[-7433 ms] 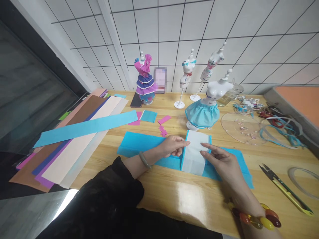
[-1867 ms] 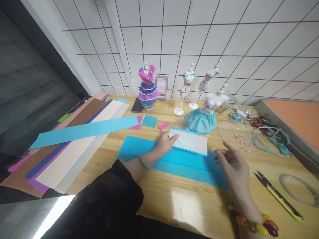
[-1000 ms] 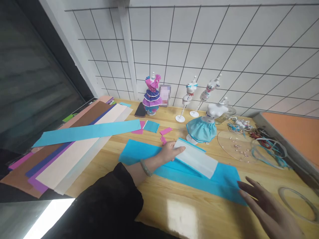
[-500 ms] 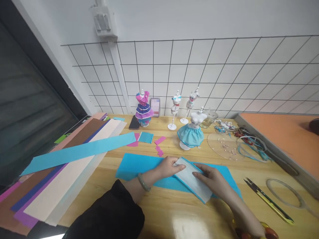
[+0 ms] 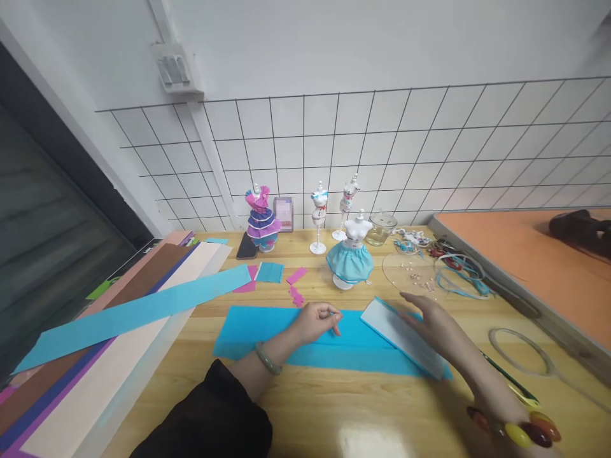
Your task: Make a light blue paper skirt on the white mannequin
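A long bright blue sheet lies flat on the wooden table. Over its right part rests a folded whitish piece with blue edges, tilted down to the right. My left hand is above the middle of the blue sheet, fingers curled and slightly apart, with nothing in it. My right hand is over the right side of the folded piece, fingers spread; whether they touch it is hard to tell. Behind stands a white mannequin in a light blue gathered skirt.
Long coloured strips cover the left. Two slim mannequins, a dressed one, a phone and a glass jar stand or lie behind. Snips, a clear coil and beads are at right.
My left hand has let go of the whitish piece, which now lies further right on the blue sheet. My right hand has opened and moved right. The view has shifted.
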The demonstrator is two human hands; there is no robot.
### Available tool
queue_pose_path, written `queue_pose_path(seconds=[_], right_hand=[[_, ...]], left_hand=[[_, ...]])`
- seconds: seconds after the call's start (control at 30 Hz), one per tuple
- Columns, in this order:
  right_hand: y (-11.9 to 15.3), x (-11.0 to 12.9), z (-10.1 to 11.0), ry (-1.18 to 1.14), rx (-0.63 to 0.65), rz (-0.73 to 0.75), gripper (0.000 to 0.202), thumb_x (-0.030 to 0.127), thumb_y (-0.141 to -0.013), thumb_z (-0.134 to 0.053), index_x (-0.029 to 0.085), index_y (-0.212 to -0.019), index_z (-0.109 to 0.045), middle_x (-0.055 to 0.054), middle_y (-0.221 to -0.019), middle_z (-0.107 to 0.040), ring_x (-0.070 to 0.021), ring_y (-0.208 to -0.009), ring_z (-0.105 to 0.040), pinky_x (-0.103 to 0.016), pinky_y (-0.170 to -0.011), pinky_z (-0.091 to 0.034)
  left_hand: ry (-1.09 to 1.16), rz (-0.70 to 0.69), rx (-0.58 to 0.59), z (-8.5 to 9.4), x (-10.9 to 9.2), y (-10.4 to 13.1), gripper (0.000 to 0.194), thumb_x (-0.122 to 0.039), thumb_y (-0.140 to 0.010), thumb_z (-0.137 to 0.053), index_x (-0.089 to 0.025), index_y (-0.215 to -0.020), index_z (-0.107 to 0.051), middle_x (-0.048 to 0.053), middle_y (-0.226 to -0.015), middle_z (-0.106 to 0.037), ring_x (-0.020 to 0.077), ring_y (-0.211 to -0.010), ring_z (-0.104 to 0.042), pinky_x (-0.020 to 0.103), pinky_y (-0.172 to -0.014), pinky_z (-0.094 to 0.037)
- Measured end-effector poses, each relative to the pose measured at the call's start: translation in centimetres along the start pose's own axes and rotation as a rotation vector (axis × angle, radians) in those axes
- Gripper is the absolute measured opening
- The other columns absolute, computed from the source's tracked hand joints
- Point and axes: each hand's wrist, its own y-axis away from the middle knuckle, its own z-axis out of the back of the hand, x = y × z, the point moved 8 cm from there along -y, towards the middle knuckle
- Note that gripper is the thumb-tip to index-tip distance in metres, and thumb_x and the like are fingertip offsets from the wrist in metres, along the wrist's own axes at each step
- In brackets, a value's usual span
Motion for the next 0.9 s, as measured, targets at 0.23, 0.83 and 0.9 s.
queue_pose_path(seconds=[0.23,0.83,0.9], right_hand=[[-5.4,9.3,2.8,-0.080,-0.177,0.192,0.062,0.058,-0.077,-0.060,0.019,-0.126,-0.059,-0.015,-0.129,-0.060,-0.0351,-0.118,-0.055,-0.049,-0.094,-0.047],[-7.9,13.1,-0.6,-0.325,0.185,0.196,0.035,0.053,-0.064,-0.075,0.022,-0.079,-0.072,-0.008,-0.088,-0.074,-0.0328,-0.095,-0.065,-0.043,-0.078,-0.052],[-7.1,13.8,-0.8,-0.384,0.261,0.200,0.031,0.051,-0.061,-0.079,0.023,-0.067,-0.069,-0.008,-0.084,-0.074,-0.0340,-0.096,-0.065,-0.044,-0.079,-0.053]], left_hand=[[-0.015,-0.024,-0.028,0.1,-0.1,0.0,0.048,-0.058,-0.074,-0.062,-0.011,-0.081,-0.065,0.005,-0.060,-0.067,0.0111,-0.054,-0.057,0.022,-0.056,-0.043],[-0.348,-0.724,-0.600,3.9,-11.2,4.6,0.027,-0.033,-0.086,-0.055,-0.015,-0.103,-0.067,0.007,-0.085,-0.069,0.0172,-0.084,-0.061,0.035,-0.082,-0.048],[-0.493,-0.846,-0.613,3.6,-13.8,5.7,0.028,-0.031,-0.088,-0.053,-0.017,-0.109,-0.066,0.009,-0.101,-0.069,0.0198,-0.097,-0.059,0.039,-0.089,-0.045]])
